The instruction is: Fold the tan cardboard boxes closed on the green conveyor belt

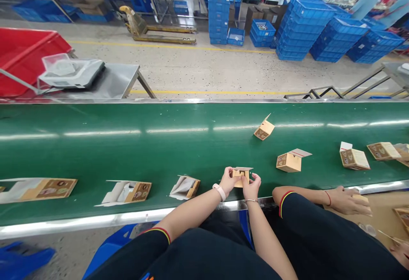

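Between my two hands is a small cardboard box, its lid flap raised at the far side, over the green conveyor belt. My left hand grips the box's left side, with the thumb at its near face. From the right, my right hand holds it with the thumb pressed on the front. Left of my hands lies an open box with a whitish inside. To the right, another box sits on the belt with its flap up. A further box with a raised flap stands farther back.
At my right, a co-worker's hand rests on a box over a cardboard surface. More open boxes lie along the belt on both sides. Beyond its metal rail stand a scale, a pallet jack and stacked blue crates.
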Tool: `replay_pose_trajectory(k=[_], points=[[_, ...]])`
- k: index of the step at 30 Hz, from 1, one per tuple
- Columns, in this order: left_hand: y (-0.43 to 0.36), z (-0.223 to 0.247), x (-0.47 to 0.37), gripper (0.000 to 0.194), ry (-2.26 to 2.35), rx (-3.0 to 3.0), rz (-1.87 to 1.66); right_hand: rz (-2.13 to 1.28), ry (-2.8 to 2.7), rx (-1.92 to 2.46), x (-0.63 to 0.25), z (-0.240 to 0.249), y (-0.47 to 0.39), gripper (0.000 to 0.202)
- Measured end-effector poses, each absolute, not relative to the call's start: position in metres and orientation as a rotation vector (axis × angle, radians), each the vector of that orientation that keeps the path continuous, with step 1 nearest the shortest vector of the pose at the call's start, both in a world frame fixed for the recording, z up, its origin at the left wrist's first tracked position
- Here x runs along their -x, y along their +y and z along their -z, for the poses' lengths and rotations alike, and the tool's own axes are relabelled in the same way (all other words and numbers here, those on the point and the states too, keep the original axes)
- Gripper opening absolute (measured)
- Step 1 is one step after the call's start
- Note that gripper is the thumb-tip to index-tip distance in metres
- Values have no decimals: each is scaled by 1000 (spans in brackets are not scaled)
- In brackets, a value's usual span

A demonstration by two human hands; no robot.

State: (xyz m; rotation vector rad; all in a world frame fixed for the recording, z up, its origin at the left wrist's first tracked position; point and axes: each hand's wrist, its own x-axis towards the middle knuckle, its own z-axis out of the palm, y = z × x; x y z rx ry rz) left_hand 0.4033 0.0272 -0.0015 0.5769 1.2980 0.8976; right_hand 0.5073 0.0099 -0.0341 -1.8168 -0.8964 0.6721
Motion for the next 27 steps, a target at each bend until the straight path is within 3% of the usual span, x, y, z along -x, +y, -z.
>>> replay_pose_trajectory(k=[7, 12, 14, 16, 18, 20, 23, 25, 27], points=[[40, 5, -436, 40, 1366, -308, -908, -521, -942, 1798, -526, 35, -3, 49], [44, -9, -462, 60, 1396, -360, -925, -459, -925, 1765, -541, 26, -26, 45], [20, -13, -456, 57, 1377, -479, -947, -335, -961, 1734, -543, 18, -40, 46], [-17, -10, -429, 36, 1279, -680, -836, -233, -1103, 1653, -538, 10, -50, 44], [-54, -4, -384, 21, 1098, -915, -497, -241, -1367, 1509, -527, 3, -54, 39], [-78, 1, -331, 27, 1257, -1156, -448, -333, -1667, 1321, -508, 1, -48, 40], [-73, -1, -267, 31, 1642, -1391, -849, -432, -2004, 1114, -477, 3, -25, 54], [-48, -7, -249, 43, 1553, -1602, -895, -415, -2119, 1139, -464, 7, -7, 58], [-20, -16, -250, 43, 1387, -1762, -728, -399, -2173, 1240, -460, 10, 7, 49]])
